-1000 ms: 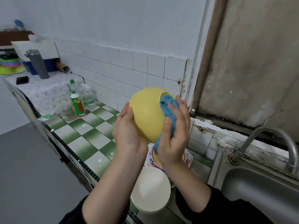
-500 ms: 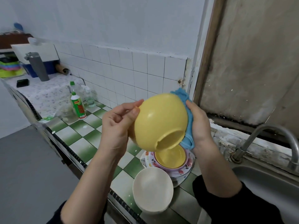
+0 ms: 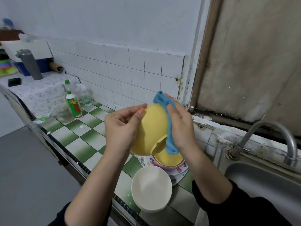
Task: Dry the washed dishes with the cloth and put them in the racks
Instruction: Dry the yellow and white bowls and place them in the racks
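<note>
I hold a yellow bowl (image 3: 152, 129) up over the counter with its underside toward me and its foot ring pointing down right. My left hand (image 3: 121, 128) grips its left side, fingers curled at the rim. My right hand (image 3: 180, 126) presses a blue cloth (image 3: 169, 121) against the bowl's right side, thumb over the cloth. Below stand a second yellow bowl (image 3: 167, 160) nested in a lilac bowl on a flowered plate (image 3: 177, 172), and a white bowl (image 3: 151, 187) near the counter's front edge.
The green-and-white checked counter (image 3: 73, 137) carries a detergent bottle (image 3: 73, 104), clear bottles and a glass jar at the left. A steel sink (image 3: 267, 185) with a curved tap (image 3: 276, 136) lies to the right. Farther left are a grey flask (image 3: 30, 64) and a black phone (image 3: 14, 81).
The bowl has been turned in my hands, its foot ring now facing down right. My right hand with the cloth slid from the bowl's back around to its right side.
</note>
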Motion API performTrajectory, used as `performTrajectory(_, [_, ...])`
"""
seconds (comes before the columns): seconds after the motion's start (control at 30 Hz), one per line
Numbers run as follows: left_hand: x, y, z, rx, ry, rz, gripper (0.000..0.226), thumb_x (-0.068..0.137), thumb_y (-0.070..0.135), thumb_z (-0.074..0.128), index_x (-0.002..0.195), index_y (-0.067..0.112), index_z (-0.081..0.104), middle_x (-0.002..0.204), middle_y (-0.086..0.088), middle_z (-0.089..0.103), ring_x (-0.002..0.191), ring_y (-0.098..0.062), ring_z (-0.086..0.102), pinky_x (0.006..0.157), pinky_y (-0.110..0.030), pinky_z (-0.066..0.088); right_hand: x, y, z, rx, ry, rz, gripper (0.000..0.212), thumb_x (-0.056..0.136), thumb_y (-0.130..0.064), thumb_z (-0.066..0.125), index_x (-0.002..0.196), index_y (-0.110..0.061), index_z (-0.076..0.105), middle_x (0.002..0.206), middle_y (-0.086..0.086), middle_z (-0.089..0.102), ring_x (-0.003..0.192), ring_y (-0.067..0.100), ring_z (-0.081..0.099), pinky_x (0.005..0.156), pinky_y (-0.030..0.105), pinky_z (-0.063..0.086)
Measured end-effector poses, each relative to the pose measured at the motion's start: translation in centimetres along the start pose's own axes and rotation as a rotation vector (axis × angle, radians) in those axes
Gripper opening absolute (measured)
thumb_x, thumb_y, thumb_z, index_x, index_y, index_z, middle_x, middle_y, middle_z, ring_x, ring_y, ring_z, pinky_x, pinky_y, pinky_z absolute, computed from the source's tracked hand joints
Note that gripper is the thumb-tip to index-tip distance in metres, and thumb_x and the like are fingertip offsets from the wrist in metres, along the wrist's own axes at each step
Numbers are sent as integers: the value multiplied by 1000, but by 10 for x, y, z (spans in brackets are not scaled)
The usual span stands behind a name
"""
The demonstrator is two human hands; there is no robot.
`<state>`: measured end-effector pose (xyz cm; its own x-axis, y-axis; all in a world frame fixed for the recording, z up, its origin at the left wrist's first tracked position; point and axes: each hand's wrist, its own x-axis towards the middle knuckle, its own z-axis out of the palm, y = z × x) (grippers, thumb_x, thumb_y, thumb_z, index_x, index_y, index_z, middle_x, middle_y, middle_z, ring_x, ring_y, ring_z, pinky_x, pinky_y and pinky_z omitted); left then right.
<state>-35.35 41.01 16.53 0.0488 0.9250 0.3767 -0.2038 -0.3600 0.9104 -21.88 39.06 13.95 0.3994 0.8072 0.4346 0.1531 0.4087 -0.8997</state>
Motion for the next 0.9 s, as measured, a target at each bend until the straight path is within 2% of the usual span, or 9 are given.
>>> performTrajectory(0.13, [1, 1, 3, 8, -53, 27, 26, 81, -5, 70, 76, 20, 75, 62, 13, 70, 57, 3, 59, 60, -11, 46, -10, 0, 13, -290, -81, -388, 32, 97, -31, 42, 126, -37, 55, 141, -16, 51, 146, 4, 25, 122, 39, 16])
performTrajectory(0.27, [8, 13, -10, -75, -165, 132, 26, 64, 8, 71, 66, 32, 78, 64, 10, 72, 58, -4, 59, 60, -13, 44, 5, -12, -6, 176, 94, 19, 22, 97, -27, 48, 103, -19, 67, 99, -4, 70, 97, 12, 63, 90, 32, 49])
performTrajectory(0.37, [15, 20, -18, -189, -208, 194, 17, 56, 16, 71, 64, 29, 78, 67, 9, 73, 60, -3, 61, 61, -15, 46, 9, -15, -16, 230, 233, 179, 23, 100, -15, 48, 86, -5, 64, 75, -5, 60, 72, 7, 55, 68, 22, 45])
performTrajectory(0.5, [19, 12, -9, -192, -30, 75, 20, 81, 13, 66, 79, 27, 79, 79, 12, 74, 77, 1, 65, 68, -11, 47, 4, -12, -11, 179, 305, -80, 27, 86, -29, 50, 66, -16, 38, 58, -11, 35, 56, 5, 33, 53, 24, 30])
performTrajectory(0.57, [19, 7, -4, -81, 19, -83, 16, 94, 27, 60, 100, 33, 74, 102, 22, 71, 103, 8, 60, 88, -13, 45, 2, -10, -7, 23, 306, -273, 34, 88, -32, 45, 60, -19, 29, 57, -11, 28, 54, 5, 27, 51, 25, 24])
performTrajectory(0.63, [19, 7, -3, 3, -45, -331, 32, 90, 56, 53, 116, 42, 67, 130, 19, 61, 128, -2, 47, 106, -43, 39, 0, -8, -7, -162, 291, -452, 40, 92, -28, 43, 56, -14, 32, 55, -6, 26, 50, 8, 25, 48, 25, 23])
performTrajectory(0.7, [18, 12, -1, 3, -128, -535, 45, 87, 66, 48, 128, 49, 54, 140, 9, 51, 129, -21, 47, 97, -62, 41, -2, -8, -6, -287, 273, -582, 40, 94, -24, 45, 57, -14, 34, 54, -3, 25, 49, 11, 25, 47, 24, 22])
performTrajectory(0.77, [16, 17, 3, -91, -152, -605, 42, 92, 50, 53, 133, 52, 44, 138, 5, 47, 116, -30, 55, 82, -58, 52, -4, -11, -4, -346, 234, -608, 44, 94, -24, 47, 54, -10, 35, 52, 1, 25, 48, 13, 26, 46, 25, 23])
performTrajectory(0.9, [20, 15, 3, -143, -29, -531, 53, 92, 14, 44, 129, 52, 50, 139, 1, 44, 112, -34, 56, 60, -39, 54, -4, -30, -3, -140, 142, -199, 57, 92, -39, 53, 62, 10, 48, 54, 17, 38, 51, 19, 37, 49, 29, 32])
